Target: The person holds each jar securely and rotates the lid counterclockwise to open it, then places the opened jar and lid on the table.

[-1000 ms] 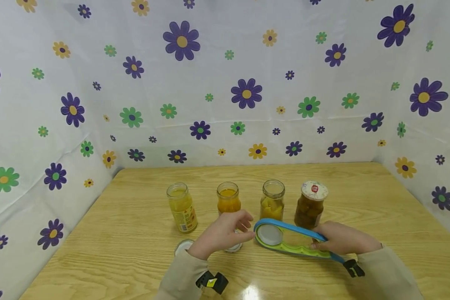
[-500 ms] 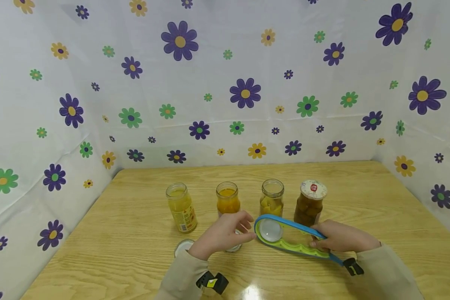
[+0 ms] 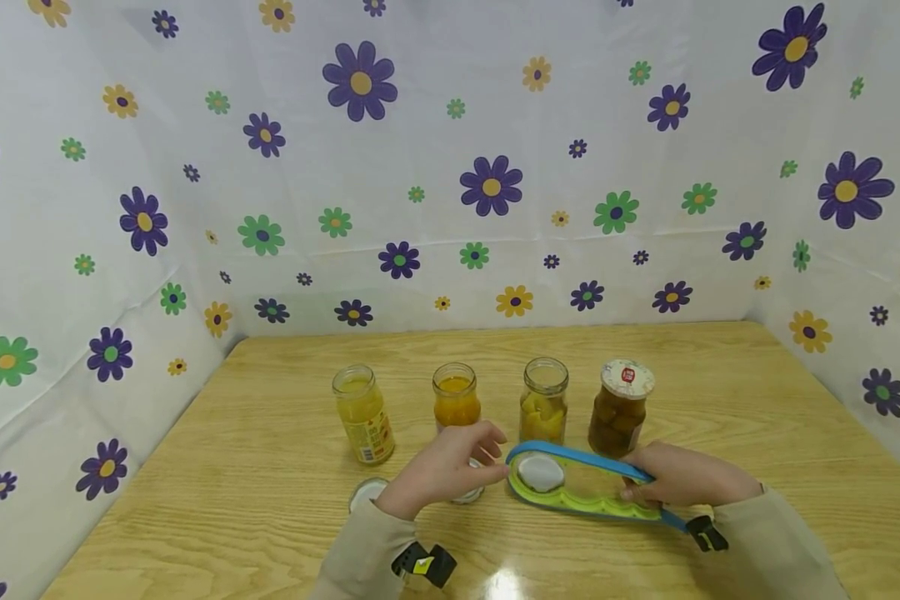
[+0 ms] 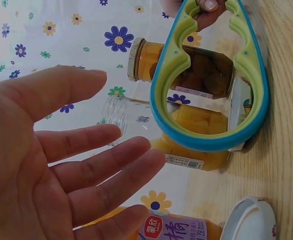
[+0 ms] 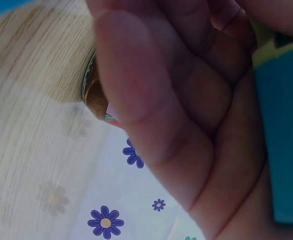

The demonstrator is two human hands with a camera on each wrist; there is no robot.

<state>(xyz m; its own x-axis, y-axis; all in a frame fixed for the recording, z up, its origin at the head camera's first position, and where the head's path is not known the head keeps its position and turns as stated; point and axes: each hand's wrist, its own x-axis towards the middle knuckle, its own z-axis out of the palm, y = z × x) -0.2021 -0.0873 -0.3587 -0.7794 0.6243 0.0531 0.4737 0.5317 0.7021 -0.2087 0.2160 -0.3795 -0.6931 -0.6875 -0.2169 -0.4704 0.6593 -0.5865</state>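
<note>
My right hand (image 3: 678, 475) grips the handle end of a blue-and-green jar opener (image 3: 587, 456). Its looped end tilts above the table, in front of the jars, and a white lid (image 3: 542, 472) shows through the loop. With fingers loosely spread, my left hand (image 3: 450, 467) hovers left of the opener and holds nothing. In the left wrist view the opener (image 4: 211, 144) is apart from its fingertips. Behind the loop stands a lidless jar of yellow fruit (image 3: 543, 412). A dark-fruit jar (image 3: 617, 421) with its lid on stands behind my right hand.
Two more lidless jars stand to the left, one with orange contents (image 3: 457, 407) and one pale yellow (image 3: 363, 421). Two further lids, a left one (image 3: 366, 492) and one partly under my left hand (image 3: 468, 495), lie on the wooden table (image 3: 255, 467).
The opener's looped end rises and tips slightly, then drops back lower in my right hand. My left hand and the jars stay in place.
</note>
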